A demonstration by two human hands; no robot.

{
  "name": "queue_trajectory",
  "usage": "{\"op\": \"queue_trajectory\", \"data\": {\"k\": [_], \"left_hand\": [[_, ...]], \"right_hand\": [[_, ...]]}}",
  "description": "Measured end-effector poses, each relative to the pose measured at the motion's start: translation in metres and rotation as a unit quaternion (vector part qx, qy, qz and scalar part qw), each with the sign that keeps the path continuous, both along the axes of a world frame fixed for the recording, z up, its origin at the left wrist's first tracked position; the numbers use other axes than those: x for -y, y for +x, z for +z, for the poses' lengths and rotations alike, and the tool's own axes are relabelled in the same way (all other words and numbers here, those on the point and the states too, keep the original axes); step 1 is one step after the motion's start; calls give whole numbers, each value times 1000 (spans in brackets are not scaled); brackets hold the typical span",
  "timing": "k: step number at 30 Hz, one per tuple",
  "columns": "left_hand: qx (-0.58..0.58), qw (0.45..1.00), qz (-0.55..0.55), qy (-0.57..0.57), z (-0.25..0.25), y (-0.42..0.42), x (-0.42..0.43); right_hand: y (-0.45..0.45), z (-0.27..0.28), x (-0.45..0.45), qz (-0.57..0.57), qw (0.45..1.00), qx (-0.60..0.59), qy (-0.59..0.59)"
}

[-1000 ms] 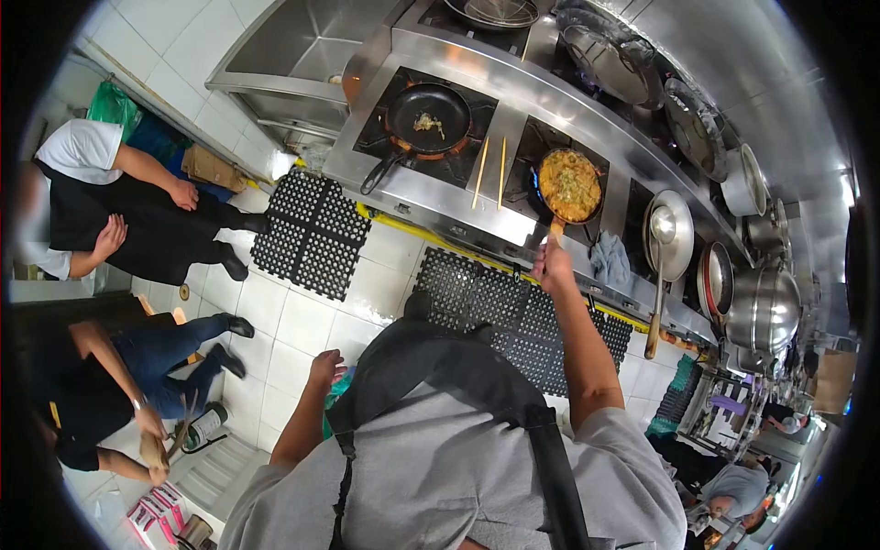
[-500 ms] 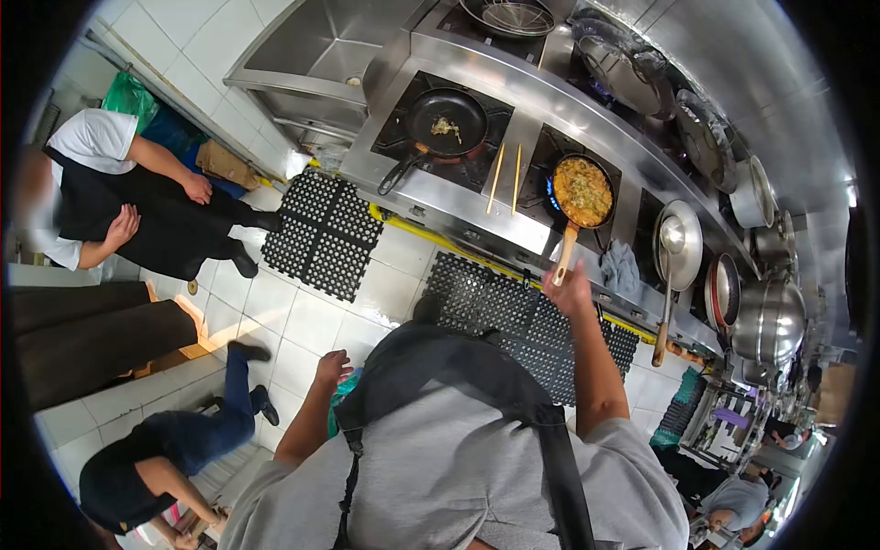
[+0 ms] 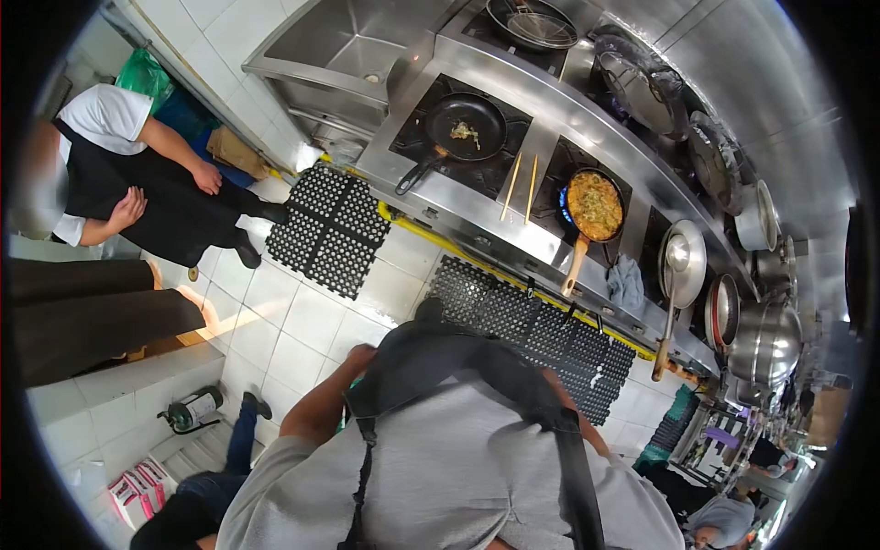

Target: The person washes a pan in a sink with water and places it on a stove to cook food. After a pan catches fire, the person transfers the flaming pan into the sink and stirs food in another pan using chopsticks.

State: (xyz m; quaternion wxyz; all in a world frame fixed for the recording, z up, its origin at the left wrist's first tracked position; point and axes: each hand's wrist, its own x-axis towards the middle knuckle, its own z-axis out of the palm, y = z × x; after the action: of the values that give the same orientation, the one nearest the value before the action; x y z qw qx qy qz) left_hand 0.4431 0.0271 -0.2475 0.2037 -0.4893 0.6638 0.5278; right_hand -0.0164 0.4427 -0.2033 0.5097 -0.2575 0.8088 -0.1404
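Note:
My left hand (image 3: 361, 357) is beside my waist, partly covered by my dark apron (image 3: 440, 357); its fingers are hidden. Of my right arm (image 3: 576, 408), only the forearm shows, and the hand is out of sight beneath the apron. Ahead on the right burner, a frying pan with a wooden handle (image 3: 576, 266) stands over a blue flame, untouched. A browned, omelette-like mass (image 3: 594, 206) fills it. To its left, two wooden chopsticks (image 3: 532, 188) lie on the steel stove top.
A black frying pan (image 3: 467, 112) with food scraps sits on the left burner. A grey cloth (image 3: 626, 282) and a ladle (image 3: 676, 257) resting on a wok lie to the right. A person in an apron (image 3: 128, 192) stands at left. Rubber mats (image 3: 328, 229) cover floor tiles.
My right hand has let go of the pan's wooden handle and drawn back beneath the apron. My left hand has moved in against my waist. The person at lower left has mostly left the view.

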Motion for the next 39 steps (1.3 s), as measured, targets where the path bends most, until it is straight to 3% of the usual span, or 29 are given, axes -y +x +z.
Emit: {"op": "queue_trajectory", "data": {"k": [2,5,6,10,11,14,17,19,20,21,23,24,26,28,29,30,31,32,33,34,35,36,37,39], "left_hand": [[-70,990,-49,-111,30,-27,20],[-94,988,98,71,51,-61,49],[-77,969,193,133,86,-79,56],[-111,954,250,121,98,-99,77],[-107,953,258,120,99,-100,80],[-102,949,273,120,97,-90,79],[-76,947,293,107,108,-76,64],[-185,978,83,-44,14,-21,43],[-186,979,-9,-86,14,-13,39],[-190,968,-96,-133,15,-5,36],[-149,925,-266,-227,37,4,26],[19,994,96,42,85,-17,23],[26,980,180,75,123,-22,14],[0,979,187,86,118,-21,14],[-13,977,192,92,113,-19,15],[-82,995,40,-30,89,-13,19],[-147,971,-114,-151,43,1,26],[-205,905,-262,-265,20,9,30],[-213,897,-267,-280,35,-1,38],[-153,972,-93,-153,49,-15,43],[-84,992,88,-17,79,-40,47],[-12,957,265,120,99,-56,50],[-61,960,252,103,95,-58,53],[-157,959,226,67,93,-63,59]], "right_hand": [[-11,42,49,-146,989,31,21],[-26,89,105,-363,927,89,-11],[-27,103,120,-385,918,93,-21],[-18,145,158,-391,914,92,-55],[-16,142,156,-355,928,92,-65],[4,136,147,-394,905,147,-66],[15,120,118,-205,973,96,-44],[15,79,73,9,990,-56,-128],[8,33,38,148,951,-184,-200],[4,9,23,279,872,-305,-264],[10,31,36,140,951,-200,-187],[17,53,45,67,976,-144,-146],[30,96,62,-81,995,-28,-58],[30,105,68,-145,989,35,-22],[28,106,72,-135,990,38,-31],[24,98,72,-61,996,-4,-65],[20,90,72,9,993,-53,-100],[12,74,67,142,966,-147,-158],[10,72,68,270,910,-235,-210],[11,69,70,153,960,-152,-177],[14,76,81,32,988,-65,-139],[14,78,85,-31,993,-14,-111],[15,81,90,-98,991,31,-82],[15,85,94,-113,991,41,-60]]}}
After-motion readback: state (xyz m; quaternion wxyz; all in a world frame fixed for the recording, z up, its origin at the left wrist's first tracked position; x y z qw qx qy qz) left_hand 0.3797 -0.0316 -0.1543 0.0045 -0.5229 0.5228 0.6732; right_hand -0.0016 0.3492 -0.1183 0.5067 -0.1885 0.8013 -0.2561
